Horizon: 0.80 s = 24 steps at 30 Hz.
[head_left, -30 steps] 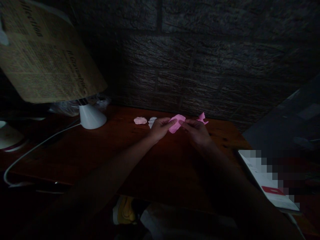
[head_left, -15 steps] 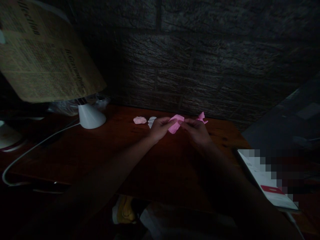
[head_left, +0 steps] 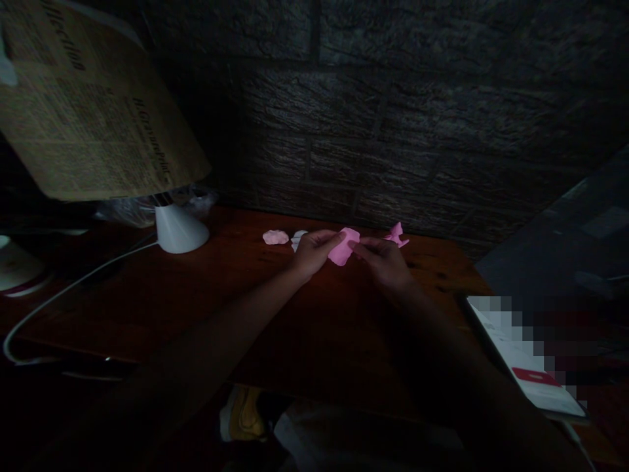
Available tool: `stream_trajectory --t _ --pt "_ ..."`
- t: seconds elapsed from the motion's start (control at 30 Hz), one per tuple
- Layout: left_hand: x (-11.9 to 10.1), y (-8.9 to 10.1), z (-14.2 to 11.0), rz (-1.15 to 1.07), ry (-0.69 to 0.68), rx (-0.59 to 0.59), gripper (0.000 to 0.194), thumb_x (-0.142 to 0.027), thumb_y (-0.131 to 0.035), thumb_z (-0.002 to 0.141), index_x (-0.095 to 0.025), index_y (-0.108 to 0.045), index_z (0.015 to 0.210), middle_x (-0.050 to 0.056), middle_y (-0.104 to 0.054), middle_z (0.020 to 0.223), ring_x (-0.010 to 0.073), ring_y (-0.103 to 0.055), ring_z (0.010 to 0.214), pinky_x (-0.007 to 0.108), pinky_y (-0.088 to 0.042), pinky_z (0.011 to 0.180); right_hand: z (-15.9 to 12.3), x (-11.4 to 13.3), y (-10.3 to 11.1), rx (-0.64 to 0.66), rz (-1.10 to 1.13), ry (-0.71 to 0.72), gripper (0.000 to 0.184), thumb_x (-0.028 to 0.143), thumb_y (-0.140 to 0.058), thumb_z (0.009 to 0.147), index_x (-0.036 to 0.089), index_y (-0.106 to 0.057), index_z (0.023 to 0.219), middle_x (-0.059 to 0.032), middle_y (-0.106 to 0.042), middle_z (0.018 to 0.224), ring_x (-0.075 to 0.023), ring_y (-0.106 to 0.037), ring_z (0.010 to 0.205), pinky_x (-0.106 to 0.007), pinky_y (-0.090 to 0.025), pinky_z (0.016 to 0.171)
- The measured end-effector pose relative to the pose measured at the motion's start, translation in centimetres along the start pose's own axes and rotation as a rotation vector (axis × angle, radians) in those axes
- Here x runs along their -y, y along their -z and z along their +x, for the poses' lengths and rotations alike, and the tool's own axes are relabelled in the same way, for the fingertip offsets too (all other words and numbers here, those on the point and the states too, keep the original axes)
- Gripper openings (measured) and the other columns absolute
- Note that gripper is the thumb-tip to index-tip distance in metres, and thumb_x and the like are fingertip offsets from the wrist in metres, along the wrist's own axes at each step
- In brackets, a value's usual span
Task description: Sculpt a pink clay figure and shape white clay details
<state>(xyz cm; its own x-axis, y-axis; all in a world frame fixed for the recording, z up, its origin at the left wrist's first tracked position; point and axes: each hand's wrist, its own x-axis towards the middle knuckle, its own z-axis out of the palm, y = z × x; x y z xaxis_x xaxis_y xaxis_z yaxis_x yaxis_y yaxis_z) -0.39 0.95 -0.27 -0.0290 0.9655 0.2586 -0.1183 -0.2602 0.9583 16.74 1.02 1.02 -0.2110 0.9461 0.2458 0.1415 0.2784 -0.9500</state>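
A thin, flat pink piece (head_left: 344, 252) with uneven edges is held up between my two hands above the wooden table; whether it is soft clay or paper I cannot tell. My left hand (head_left: 313, 254) pinches its left edge, thumb on the near face. At the right edge, the thumb and fingers of my right hand (head_left: 386, 259) grip it too. Just behind my left hand lies a white piece (head_left: 297, 238), partly covered by it. Farther left rests a pale pink lump (head_left: 276, 237). A pink pointed shape (head_left: 397, 235) stands beyond my right hand.
A lamp with a newsprint shade (head_left: 113, 124) and white base (head_left: 179, 229) stands on the left, its white cord (head_left: 73, 282) trailing forward. A lit tablet-like screen (head_left: 521, 354) lies at the right edge. The dark brick wall (head_left: 344, 118) closes off the table's back.
The flat pink piece has turned slightly in my fingers, its lower part now hanging a little lower. My right hand has shifted slightly left. The other pieces stay where they were.
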Motion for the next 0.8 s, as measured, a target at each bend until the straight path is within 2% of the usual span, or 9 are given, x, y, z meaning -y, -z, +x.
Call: stream_trajectory --t 0.17,0.3,0.47,0.67,0.8 --pt "0.0 0.1 0.0 0.042 -0.002 0.010 0.028 -0.046 -0.078 0.077 -0.018 -0.077 0.079 0.003 -0.075 0.079 0.0148 -0.063 0.073 0.028 -0.048 0.068 0.1 -0.1 0.2 0.035 -0.006 0.004 0.035 0.055 -0.077 0.075 0.020 -0.073 0.071 -0.0001 -0.063 0.069 -0.0148 -0.050 0.065 -0.033 -0.038 0.069" --pt "0.1 0.2 0.2 0.028 -0.041 0.005 0.021 -0.039 -0.079 0.078 -0.018 -0.078 0.079 0.003 -0.075 0.080 0.0136 -0.063 0.073 0.027 -0.048 0.070 0.1 -0.3 0.1 -0.001 -0.010 0.012 0.038 0.058 -0.075 0.076 0.020 -0.074 0.076 -0.0009 -0.065 0.071 -0.0150 -0.052 0.066 -0.033 -0.041 0.070" --pt "-0.2 0.1 0.1 0.038 -0.056 0.006 0.024 -0.041 -0.076 0.079 -0.018 -0.075 0.076 0.002 -0.072 0.075 0.0131 -0.060 0.070 0.026 -0.046 0.066 0.1 -0.1 0.0 -0.034 0.005 -0.004 0.041 0.061 -0.078 0.072 0.020 -0.072 0.069 -0.0015 -0.065 0.069 -0.0158 -0.054 0.068 -0.033 -0.043 0.071" --pt "-0.5 0.4 -0.1 0.154 -0.049 0.040 0.036 -0.048 -0.077 0.075 -0.017 -0.066 0.060 -0.002 -0.058 0.060 0.0112 -0.049 0.060 0.025 -0.035 0.058 0.1 0.4 0.0 -0.097 0.056 -0.027 0.040 0.059 -0.082 0.067 0.020 -0.074 0.066 0.0001 -0.061 0.066 -0.0145 -0.049 0.066 -0.032 -0.038 0.067" --pt "-0.5 0.3 -0.2 0.140 -0.012 0.089 0.036 -0.048 -0.078 0.074 -0.017 -0.066 0.061 -0.003 -0.053 0.058 0.0103 -0.045 0.057 0.025 -0.032 0.056 0.1 0.7 0.0 -0.117 0.064 -0.028 0.042 0.062 -0.081 0.067 0.021 -0.074 0.066 -0.0009 -0.062 0.067 -0.0148 -0.049 0.066 -0.032 -0.039 0.066"
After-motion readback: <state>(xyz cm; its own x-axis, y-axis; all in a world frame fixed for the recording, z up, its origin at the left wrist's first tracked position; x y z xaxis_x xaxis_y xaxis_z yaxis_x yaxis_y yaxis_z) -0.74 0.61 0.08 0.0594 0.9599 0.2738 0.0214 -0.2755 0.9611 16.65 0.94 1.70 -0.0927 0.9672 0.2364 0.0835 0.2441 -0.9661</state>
